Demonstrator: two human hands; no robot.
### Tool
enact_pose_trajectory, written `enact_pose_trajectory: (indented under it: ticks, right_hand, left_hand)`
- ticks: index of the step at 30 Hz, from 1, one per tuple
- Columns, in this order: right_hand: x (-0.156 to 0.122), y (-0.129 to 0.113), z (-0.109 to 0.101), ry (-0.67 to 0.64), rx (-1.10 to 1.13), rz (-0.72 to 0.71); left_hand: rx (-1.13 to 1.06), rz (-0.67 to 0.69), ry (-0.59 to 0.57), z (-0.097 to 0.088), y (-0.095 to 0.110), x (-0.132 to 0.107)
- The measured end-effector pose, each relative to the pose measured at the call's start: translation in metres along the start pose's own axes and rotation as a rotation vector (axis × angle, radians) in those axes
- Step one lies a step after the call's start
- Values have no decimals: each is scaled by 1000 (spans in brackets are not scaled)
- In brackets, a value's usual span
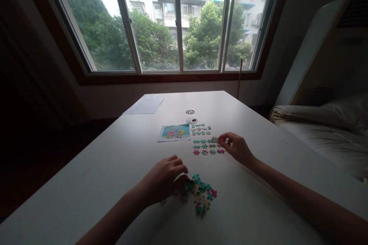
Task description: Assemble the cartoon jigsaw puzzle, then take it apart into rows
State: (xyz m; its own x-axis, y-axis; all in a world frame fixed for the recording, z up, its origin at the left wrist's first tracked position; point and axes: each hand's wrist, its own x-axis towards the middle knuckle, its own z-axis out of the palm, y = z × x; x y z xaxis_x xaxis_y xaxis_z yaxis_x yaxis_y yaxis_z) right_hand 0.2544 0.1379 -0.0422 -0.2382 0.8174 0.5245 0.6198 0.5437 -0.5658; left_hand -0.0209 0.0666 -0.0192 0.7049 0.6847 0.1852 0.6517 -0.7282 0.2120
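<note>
A loose pile of jigsaw puzzle pieces (202,187), teal, pink and tan, lies on the white table (120,168). My left hand (165,176) is at the pile's left side, fingers loosely bent with a gap between thumb and forefinger; it covers some pieces. Farther out, my right hand (235,146) pinches a greyish-green puzzle piece (214,139) between thumb and fingertips. That piece is over neat rows of separate puzzle pieces (204,152), a few of them hidden by the hand. Left of the rows lies a reference picture (176,133) with colourful cartoon figures.
Two small round items (191,120) lie beyond the picture. White paper sheets (143,105) rest at the table's far left corner. A window (178,26) is behind the table, and a pale padded seat (322,130) stands to the right.
</note>
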Motion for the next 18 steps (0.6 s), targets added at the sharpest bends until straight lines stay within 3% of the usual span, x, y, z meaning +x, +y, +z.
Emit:
enact_pose_trajectory:
  ticks: [9,18]
  right_hand:
    - [75,57,2,-133,-251,177]
    - [91,86,28,-203,-306,265]
  left_hand:
    - [30,-7,-18,-3,0,0]
    - [55,-13,-46,-4,-3,0]
